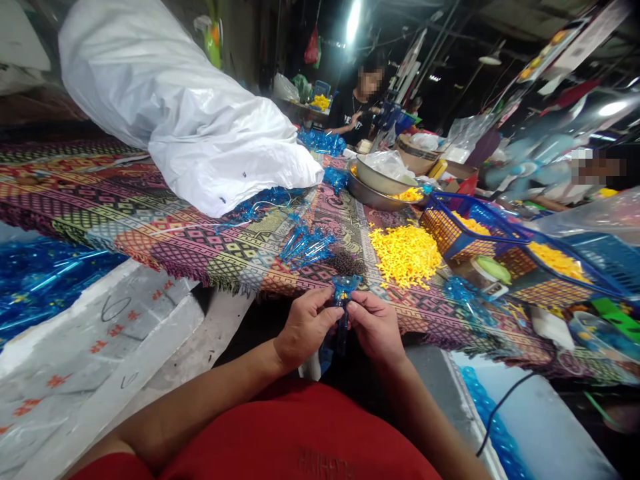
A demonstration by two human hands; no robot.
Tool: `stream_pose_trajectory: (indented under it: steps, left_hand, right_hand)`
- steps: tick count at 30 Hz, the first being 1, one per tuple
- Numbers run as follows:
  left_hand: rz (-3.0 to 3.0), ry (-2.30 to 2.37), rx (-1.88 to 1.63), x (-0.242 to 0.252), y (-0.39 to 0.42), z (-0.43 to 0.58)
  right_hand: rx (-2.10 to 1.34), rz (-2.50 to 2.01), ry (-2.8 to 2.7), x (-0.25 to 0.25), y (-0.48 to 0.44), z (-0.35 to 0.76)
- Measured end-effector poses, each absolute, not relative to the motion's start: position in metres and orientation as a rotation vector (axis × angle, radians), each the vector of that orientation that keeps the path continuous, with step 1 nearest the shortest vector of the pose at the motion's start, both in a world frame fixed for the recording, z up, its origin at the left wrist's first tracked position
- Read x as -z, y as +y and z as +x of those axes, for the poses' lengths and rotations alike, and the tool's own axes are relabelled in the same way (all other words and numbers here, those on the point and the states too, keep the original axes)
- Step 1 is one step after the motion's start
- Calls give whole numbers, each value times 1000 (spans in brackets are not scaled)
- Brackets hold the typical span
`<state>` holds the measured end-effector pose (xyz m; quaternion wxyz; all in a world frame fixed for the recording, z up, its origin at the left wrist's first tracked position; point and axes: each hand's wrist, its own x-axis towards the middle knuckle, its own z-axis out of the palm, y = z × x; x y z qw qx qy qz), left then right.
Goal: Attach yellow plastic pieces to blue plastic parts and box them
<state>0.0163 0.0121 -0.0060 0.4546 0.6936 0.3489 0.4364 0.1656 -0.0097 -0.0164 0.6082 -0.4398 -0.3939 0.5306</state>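
Between my two hands, just off the table's front edge, is a translucent blue plastic piece with a flared top and a small yellow bit in it. My left hand pinches it from the left between thumb and fingers. From the right, my right hand pinches the same piece. On the cloth ahead lie a loose bunch of similar blue plastic pieces and a patch of small dark bits. A heap of small yellow plastic parts is to the right of them.
A large white sack lies across the left of the patterned tablecloth. Blue baskets with yellow parts and metal bowls stand at right. Styrofoam boxes flank me below. Another person sits across the table.
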Motion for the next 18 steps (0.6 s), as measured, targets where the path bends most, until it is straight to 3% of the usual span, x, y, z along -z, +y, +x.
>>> stream_pose_trajectory:
  steps: [18]
  left_hand:
    - [1888, 737, -1070, 0, 20, 13]
  right_hand:
    - [-1015, -1123, -1160, 16, -11, 168]
